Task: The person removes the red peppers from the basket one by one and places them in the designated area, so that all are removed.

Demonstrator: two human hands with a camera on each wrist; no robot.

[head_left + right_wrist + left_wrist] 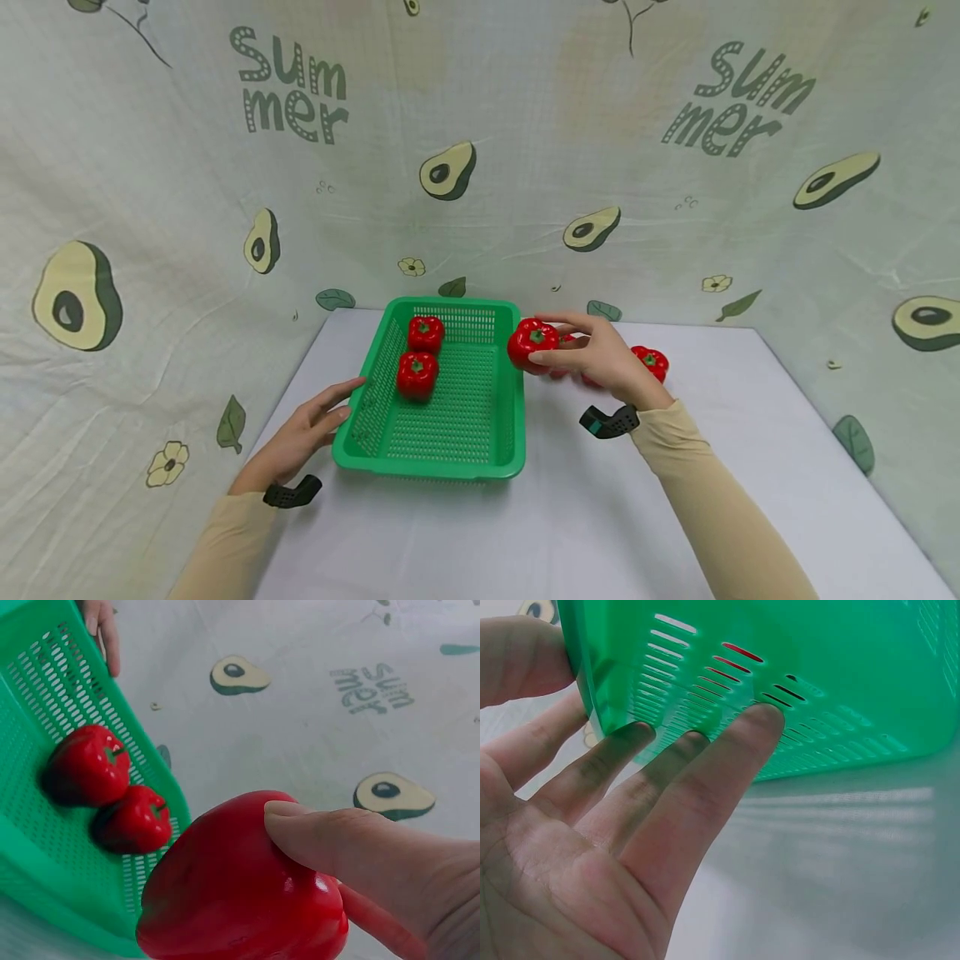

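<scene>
left print [291, 83]: "summer" | right print [738, 98]: "summer" | both on avocado-patterned cloth [517, 92]

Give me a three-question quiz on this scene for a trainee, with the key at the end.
1. How many peppers lie inside the basket?
2. True or false: the left grip touches the basket.
3. In the head view, the pepper held by the right grip is nearest the basket's: A) left side; B) right side; C) near edge?

Key: 1. Two. 2. True. 3. B.
</scene>
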